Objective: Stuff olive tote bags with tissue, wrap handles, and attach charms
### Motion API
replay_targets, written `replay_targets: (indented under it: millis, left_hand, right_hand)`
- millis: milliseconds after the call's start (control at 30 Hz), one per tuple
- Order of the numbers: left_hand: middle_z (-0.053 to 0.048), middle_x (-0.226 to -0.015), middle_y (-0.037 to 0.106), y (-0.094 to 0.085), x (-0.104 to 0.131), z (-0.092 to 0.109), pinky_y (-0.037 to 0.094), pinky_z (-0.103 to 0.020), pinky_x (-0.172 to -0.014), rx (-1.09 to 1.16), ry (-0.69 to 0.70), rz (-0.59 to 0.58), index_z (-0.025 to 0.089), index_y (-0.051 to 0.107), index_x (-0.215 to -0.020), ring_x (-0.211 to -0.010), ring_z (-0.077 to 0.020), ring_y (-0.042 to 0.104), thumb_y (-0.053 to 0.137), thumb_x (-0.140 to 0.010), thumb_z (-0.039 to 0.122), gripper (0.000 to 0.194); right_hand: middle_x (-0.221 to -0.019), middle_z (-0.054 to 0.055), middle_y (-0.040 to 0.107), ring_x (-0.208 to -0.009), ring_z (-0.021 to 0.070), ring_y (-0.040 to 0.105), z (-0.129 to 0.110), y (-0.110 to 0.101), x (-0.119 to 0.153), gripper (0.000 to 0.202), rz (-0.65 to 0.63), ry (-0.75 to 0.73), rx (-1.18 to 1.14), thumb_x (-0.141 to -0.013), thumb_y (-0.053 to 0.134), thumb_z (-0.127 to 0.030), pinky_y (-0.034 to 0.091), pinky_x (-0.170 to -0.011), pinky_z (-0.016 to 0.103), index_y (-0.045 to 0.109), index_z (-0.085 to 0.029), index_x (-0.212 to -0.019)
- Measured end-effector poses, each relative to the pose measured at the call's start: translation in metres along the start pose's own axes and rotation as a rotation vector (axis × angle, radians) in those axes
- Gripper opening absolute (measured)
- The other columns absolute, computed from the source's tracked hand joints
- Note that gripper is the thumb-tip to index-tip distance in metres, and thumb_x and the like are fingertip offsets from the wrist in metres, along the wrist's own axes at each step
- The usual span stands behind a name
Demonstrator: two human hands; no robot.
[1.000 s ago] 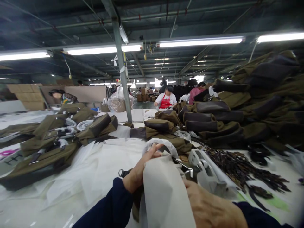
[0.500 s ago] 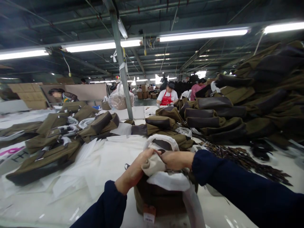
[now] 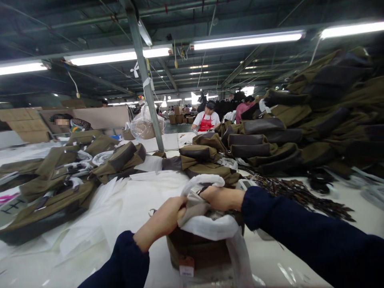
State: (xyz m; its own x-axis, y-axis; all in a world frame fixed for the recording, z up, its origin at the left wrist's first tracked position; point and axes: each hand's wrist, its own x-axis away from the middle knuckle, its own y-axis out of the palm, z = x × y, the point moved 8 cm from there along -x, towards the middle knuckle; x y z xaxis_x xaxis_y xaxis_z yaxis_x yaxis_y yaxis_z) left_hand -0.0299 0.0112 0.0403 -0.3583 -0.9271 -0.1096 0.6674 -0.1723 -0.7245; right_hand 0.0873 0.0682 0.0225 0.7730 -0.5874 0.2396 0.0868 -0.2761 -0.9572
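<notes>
While the bag (image 3: 207, 254) stands toward the near edge of the surface (image 3: 277, 256), the left hand (image 3: 163, 220) pinches cloth (image 3: 195, 209) at its mouth, and though I cannot tell whether the right hand (image 3: 220, 199) pinches too, an even grip clear of the near handle (image 3: 211, 228) should limit creases.

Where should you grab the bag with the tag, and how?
On the bag, the middle of the near handle looks best, coming from the near side. It is a thick, white-wrapped loop, bowed across the top, and its middle is uncovered; the tag looks too small and flimsy.
</notes>
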Motion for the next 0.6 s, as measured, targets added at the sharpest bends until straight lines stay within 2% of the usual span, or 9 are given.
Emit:
replay_targets:
  millis: [67,100,133,233,333,433,467,533,600]
  left_hand:
    - [-0.006,-0.101,0.071,-0.018,0.004,0.016,0.047,-0.031,-0.079,-0.05,0.038,0.197,0.02,0.065,-0.108,-0.093,-0.0224,0.064,0.049,-0.09,0.021,0.024]
    - [-0.007,-0.108,0.069,-0.023,0.006,0.028,0.047,-0.031,-0.084,-0.065,0.098,0.26,0.021,0.062,-0.115,-0.1,-0.0227,0.063,0.049,-0.092,0.023,0.027]
    - [-0.007,-0.115,0.067,-0.023,0.006,0.04,0.047,-0.032,-0.089,-0.071,0.173,0.269,0.023,0.06,-0.119,-0.106,-0.0227,0.061,0.05,-0.093,0.024,0.028]
    - [-0.006,-0.115,0.066,0.0,-0.001,0.061,0.045,-0.031,-0.094,-0.1,0.319,0.047,0.024,0.063,-0.113,-0.108,-0.0225,0.06,0.057,-0.092,0.027,0.022]
    - [-0.004,-0.108,0.069,0.018,-0.012,0.052,0.047,-0.031,-0.088,-0.124,0.27,-0.081,0.023,0.065,-0.108,-0.1,-0.0222,0.062,0.061,-0.089,0.026,0.019]
    - [-0.004,-0.117,0.067,0.025,-0.017,0.045,0.046,-0.03,-0.092,-0.099,0.249,-0.139,0.026,0.061,-0.122,-0.107,-0.0221,0.061,0.06,-0.09,0.027,0.032]
    - [-0.004,-0.12,0.067,0.026,-0.017,0.044,0.045,-0.03,-0.094,-0.095,0.249,-0.158,0.027,0.06,-0.126,-0.108,-0.0222,0.061,0.061,-0.09,0.028,0.036]
    - [-0.004,-0.121,0.066,0.026,-0.02,0.045,0.045,-0.031,-0.094,-0.101,0.241,-0.188,0.027,0.062,-0.126,-0.108,-0.0225,0.061,0.061,-0.089,0.028,0.036]
    - [-0.005,-0.121,0.065,0.026,-0.024,0.048,0.045,-0.031,-0.095,-0.115,0.234,-0.212,0.026,0.064,-0.124,-0.108,-0.0229,0.062,0.06,-0.089,0.029,0.035]
  right_hand:
    - [-0.106,0.012,0.073,-0.091,0.0209,0.068,-0.003,0.0,0.001,0.028,0.023,-0.059,-0.027,-0.082,0.058,-0.009,0.049,-0.077,0.025,0.07,-0.012,-0.108]
    - [-0.105,0.011,0.073,-0.09,0.0208,0.068,-0.005,-0.001,0.001,0.027,0.038,-0.089,-0.048,-0.083,0.06,-0.011,0.049,-0.076,0.025,0.07,-0.012,-0.107]
    - [-0.103,0.01,0.073,-0.089,0.0206,0.068,-0.006,-0.003,0.001,0.024,0.056,-0.115,-0.067,-0.083,0.062,-0.012,0.049,-0.075,0.025,0.071,-0.013,-0.105]
    - [-0.096,0.008,0.073,-0.085,0.0199,0.067,-0.008,-0.012,0.006,0.023,0.119,-0.134,-0.096,-0.082,0.06,-0.008,0.049,-0.073,0.025,0.072,-0.012,-0.101]
    - [-0.097,0.007,0.071,-0.086,0.0189,0.065,-0.008,-0.027,0.031,0.023,0.245,-0.136,-0.136,-0.083,0.063,-0.013,0.048,-0.077,0.026,0.068,-0.015,-0.106]
    - [-0.095,0.005,0.067,-0.085,0.017,0.061,0.001,-0.039,0.079,0.013,0.505,-0.065,-0.205,-0.093,0.059,-0.027,0.046,-0.075,0.026,0.064,-0.017,-0.099]
    - [-0.087,0.004,0.066,-0.078,0.0159,0.06,0.007,-0.037,0.097,0.015,0.584,-0.013,-0.217,-0.094,0.059,-0.03,0.044,-0.069,0.025,0.064,-0.017,-0.09]
    - [-0.075,0.002,0.062,-0.068,0.0145,0.056,0.013,-0.023,0.123,0.023,0.65,0.048,-0.209,-0.095,0.058,-0.032,0.041,-0.061,0.025,0.062,-0.017,-0.079]
    - [-0.077,0.002,0.063,-0.069,0.0145,0.058,0.013,-0.003,0.136,0.02,0.659,0.036,-0.169,-0.096,0.056,-0.027,0.042,-0.062,0.025,0.064,-0.018,-0.081]
